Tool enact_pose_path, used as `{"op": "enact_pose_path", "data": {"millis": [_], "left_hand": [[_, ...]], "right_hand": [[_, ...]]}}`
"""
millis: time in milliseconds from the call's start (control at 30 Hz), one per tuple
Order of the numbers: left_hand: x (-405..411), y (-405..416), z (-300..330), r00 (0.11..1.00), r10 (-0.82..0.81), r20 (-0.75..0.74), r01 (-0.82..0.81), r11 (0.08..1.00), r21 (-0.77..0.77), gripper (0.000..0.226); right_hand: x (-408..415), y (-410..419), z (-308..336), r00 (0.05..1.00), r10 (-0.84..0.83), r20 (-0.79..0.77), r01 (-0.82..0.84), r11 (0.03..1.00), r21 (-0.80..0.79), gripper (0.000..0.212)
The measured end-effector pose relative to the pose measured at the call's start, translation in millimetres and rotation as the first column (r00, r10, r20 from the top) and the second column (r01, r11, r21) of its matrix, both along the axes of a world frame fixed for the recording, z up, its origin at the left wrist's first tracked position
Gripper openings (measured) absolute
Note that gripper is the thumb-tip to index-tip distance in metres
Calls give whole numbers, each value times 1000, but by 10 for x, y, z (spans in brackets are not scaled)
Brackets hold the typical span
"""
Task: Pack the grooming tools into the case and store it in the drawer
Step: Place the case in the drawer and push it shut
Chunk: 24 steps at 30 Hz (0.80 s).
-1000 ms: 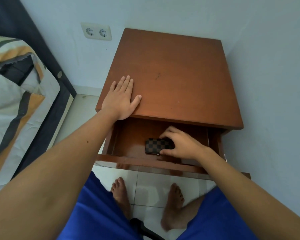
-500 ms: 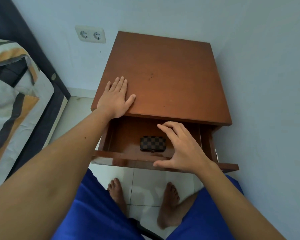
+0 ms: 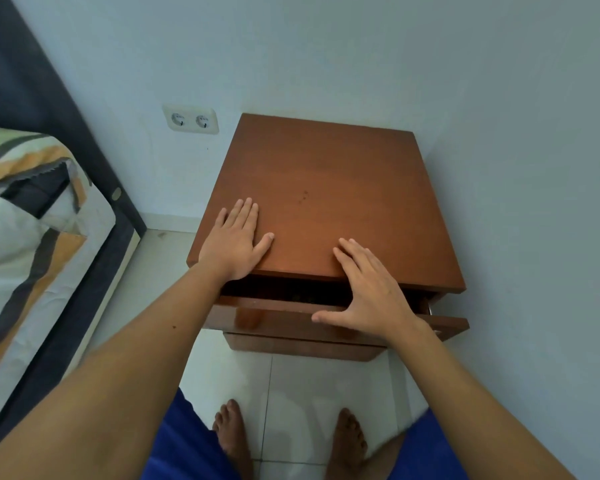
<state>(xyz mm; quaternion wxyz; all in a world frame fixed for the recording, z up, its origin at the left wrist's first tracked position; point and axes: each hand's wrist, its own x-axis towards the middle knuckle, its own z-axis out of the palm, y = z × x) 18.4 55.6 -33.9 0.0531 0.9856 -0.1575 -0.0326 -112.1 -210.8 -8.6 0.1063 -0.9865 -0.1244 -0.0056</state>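
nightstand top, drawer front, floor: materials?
Nightstand top: looks like wood or veneer, red-brown, satin; faint grain, soft sheen. Drawer front: same colour, glossier lacquer; it mirrors light. Floor: pale glazed tile, apparently; grout lines, reflections.

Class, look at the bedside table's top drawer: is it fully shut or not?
Not fully shut. A dark gap shows between the drawer front and the tabletop; the right hand lies open against the front.

No readable text, labels, numbers, seemingly
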Motion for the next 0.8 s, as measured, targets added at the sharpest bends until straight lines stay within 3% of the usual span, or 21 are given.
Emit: {"op": "enact_pose_path", "data": {"millis": [333,800], "left_hand": [[-4,12,-15,1000,-2,7,3,1000,-26,80],[-12,3,-19,1000,2,5,-2,1000,-18,81]], "right_hand": [[218,-11,-170,983,-85,160,68,992,106,80],[288,-53,-117,987,-88,134,66,984,163,70]]}}
